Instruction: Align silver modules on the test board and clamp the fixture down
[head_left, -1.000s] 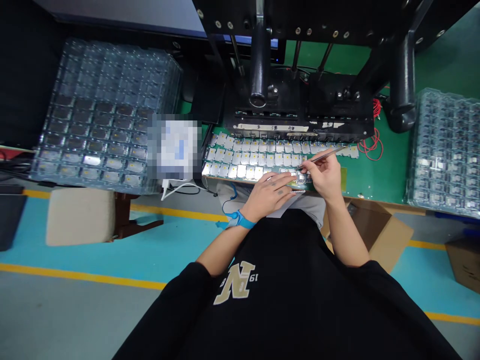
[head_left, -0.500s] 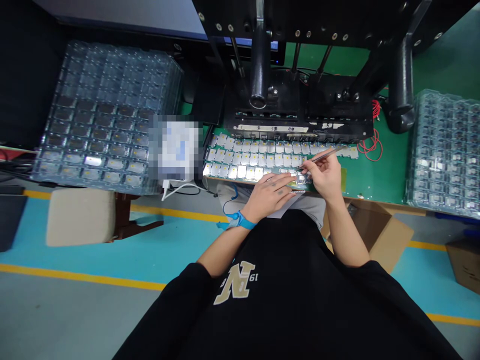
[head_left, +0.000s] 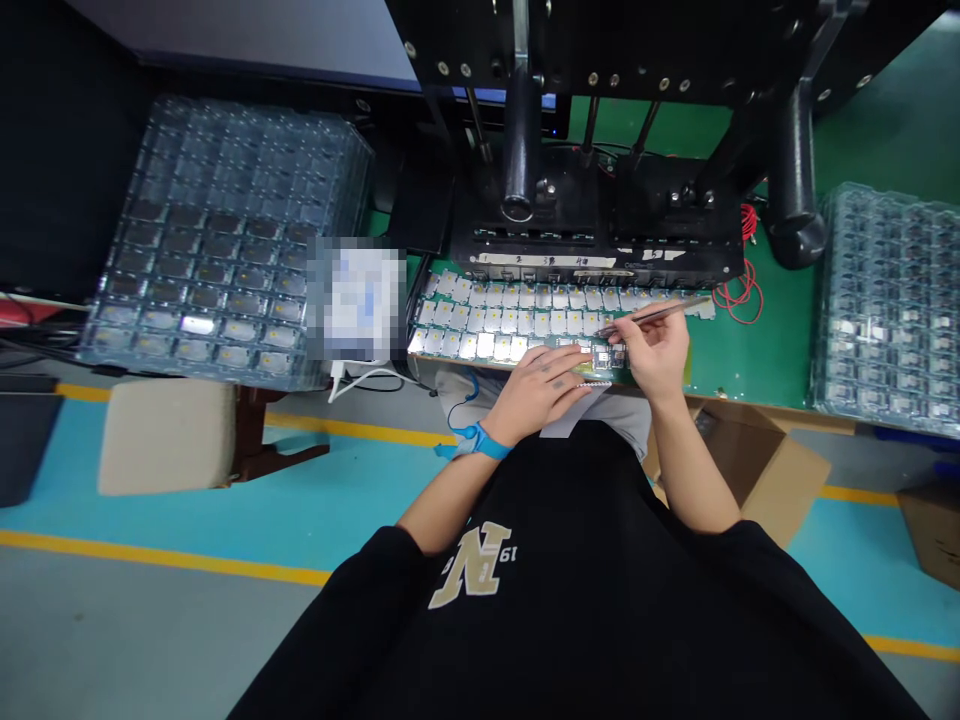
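My right hand (head_left: pixel 660 352) pinches a pair of slim metal tweezers (head_left: pixel 664 311), their tips pointing left just above the small circuit boards. My left hand (head_left: pixel 544 388), a blue strap around its wrist, lies with fingers stretched out over the near edge of the boards. Rows of small circuit boards (head_left: pixel 491 320) with whitish metal covers and yellow dots cover the green mat. Beside my left fingertips are boards with bare square parts (head_left: pixel 602 356). What lies under the left palm is hidden.
A black test fixture (head_left: pixel 600 205) with a lever handle (head_left: pixel 519 150) stands behind the boards. Stacked clear trays (head_left: pixel 225 250) are at left, more clear trays (head_left: pixel 892 310) at right. Red wires (head_left: pixel 741 290) lie right of the fixture. A stool (head_left: pixel 169 437) stands lower left.
The tweezers have swung to a flatter angle, and my right hand has shifted slightly right. My left hand stays in place. The camera view has moved a little.
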